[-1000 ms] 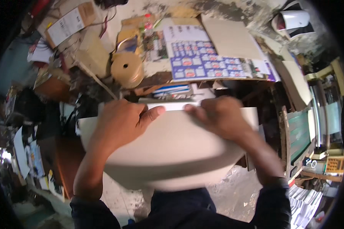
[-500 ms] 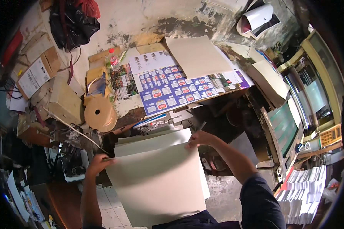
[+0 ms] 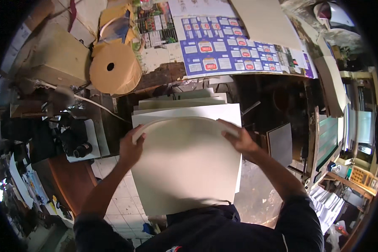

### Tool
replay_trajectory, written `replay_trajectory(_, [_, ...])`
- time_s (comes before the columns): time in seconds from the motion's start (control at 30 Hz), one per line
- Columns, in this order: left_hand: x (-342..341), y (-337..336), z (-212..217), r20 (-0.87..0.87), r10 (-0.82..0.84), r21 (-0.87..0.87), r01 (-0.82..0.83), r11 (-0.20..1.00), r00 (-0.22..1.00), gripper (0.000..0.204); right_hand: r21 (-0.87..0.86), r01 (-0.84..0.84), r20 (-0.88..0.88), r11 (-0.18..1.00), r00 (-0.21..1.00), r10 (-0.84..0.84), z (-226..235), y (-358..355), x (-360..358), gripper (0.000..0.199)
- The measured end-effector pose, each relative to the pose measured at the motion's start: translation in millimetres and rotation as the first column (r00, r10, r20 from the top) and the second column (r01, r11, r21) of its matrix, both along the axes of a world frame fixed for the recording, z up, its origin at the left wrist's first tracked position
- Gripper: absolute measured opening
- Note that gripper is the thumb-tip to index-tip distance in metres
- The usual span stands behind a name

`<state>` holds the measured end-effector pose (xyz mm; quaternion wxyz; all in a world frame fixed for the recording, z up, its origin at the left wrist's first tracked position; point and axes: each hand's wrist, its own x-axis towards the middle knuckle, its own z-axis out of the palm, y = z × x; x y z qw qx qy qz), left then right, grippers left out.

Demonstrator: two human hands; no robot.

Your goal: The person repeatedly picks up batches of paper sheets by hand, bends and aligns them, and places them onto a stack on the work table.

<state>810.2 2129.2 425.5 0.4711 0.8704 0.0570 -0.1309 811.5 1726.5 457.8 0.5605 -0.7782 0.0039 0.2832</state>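
Note:
A large cream sheet of paperboard (image 3: 189, 164) hangs in front of my body, its far edge bowed upward. My left hand (image 3: 132, 147) grips its far left side, thumb on the face towards me and fingers mostly behind. Opposite, my right hand (image 3: 240, 137) pinches the far right side the same way. Just beyond and below the board lies a stack of sheets, with a white sheet (image 3: 206, 111) on top that sticks out past the far edge and along the right side. The stack's lower part is hidden.
Ahead is a worktable bearing a blue printed sheet (image 3: 222, 48) and another cream board (image 3: 266, 21). A brown tape-like roll (image 3: 115, 69) stands at its left end beside a box (image 3: 59, 54). A grey panel (image 3: 280, 145) leans at right; paper piles (image 3: 325, 206) lie lower right.
The head view has tilted downward and nearer the board. Both hands have shifted their hold on its sides, and its far edge now arches between them.

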Motion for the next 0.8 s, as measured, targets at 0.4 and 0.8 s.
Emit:
replay_trajectory(0.4, [-3,-4,-41,0.316,-0.336,0.559,0.112,0.822,0.887,0.069,-0.673,-0.079,0.323,0.735,0.863,0.389,-53,24,-13,0.079])
replay_trajectory(0.8, [-224,67,-76,-0.341,0.227,0.158,-0.182,0.970,0.912,0.039,-0.513,0.307,0.106,0.802,0.949,-0.296,-102,-56,-185,0.046])
